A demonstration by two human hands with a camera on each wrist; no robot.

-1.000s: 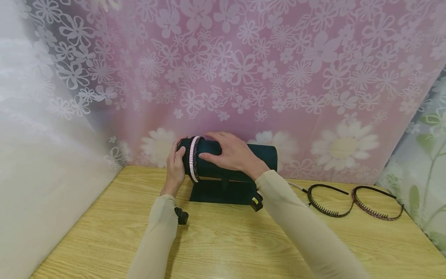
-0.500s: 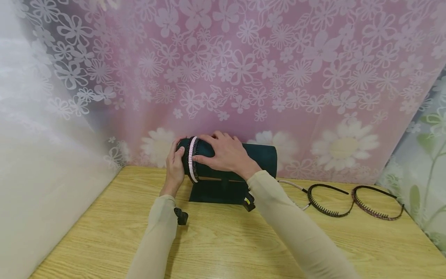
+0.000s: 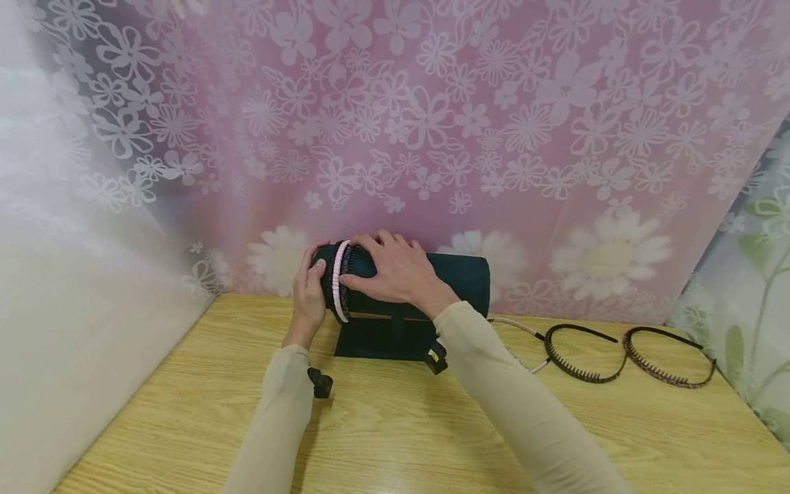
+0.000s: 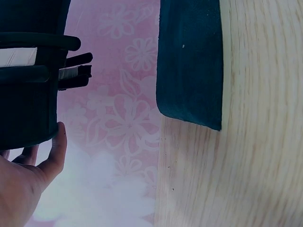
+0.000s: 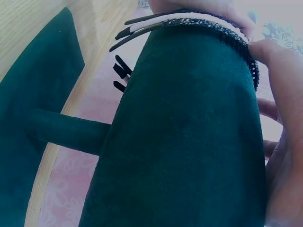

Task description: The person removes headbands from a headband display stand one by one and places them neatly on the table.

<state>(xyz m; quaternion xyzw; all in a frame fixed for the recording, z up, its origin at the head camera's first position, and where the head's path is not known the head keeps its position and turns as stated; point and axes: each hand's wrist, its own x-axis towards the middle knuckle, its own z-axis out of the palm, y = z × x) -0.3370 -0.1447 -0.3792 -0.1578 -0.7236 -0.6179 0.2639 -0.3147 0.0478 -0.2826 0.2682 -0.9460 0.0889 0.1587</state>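
Observation:
A dark green velvet roll [image 3: 461, 278] on a flat base [image 3: 370, 341] forms a headband display stand. Around its left end sit headbands side by side: a pale pink one [image 3: 337, 287] between dark ones, the inner one being a glittery black headband [image 5: 203, 22]. Their dark tips stick out below the roll in both wrist views. My left hand [image 3: 308, 295] grips the roll's left end, thumb in front. My right hand [image 3: 398, 271] lies spread over the top of the roll, its thumb and index fingertip touching the headbands' edge. Its other fingers are partly behind the roll.
On the wooden table [image 3: 395, 425] to the right lie a white headband [image 3: 521, 325], partly hidden by my right sleeve, a black toothed headband [image 3: 580, 374] and a dark brownish toothed headband [image 3: 666, 379]. A pink flowered curtain [image 3: 432, 137] hangs close behind the stand.
My right hand has slid left along the roll until its thumb and index finger reach the headbands. The left hand has stayed on the roll's end. More of the white headband shows.

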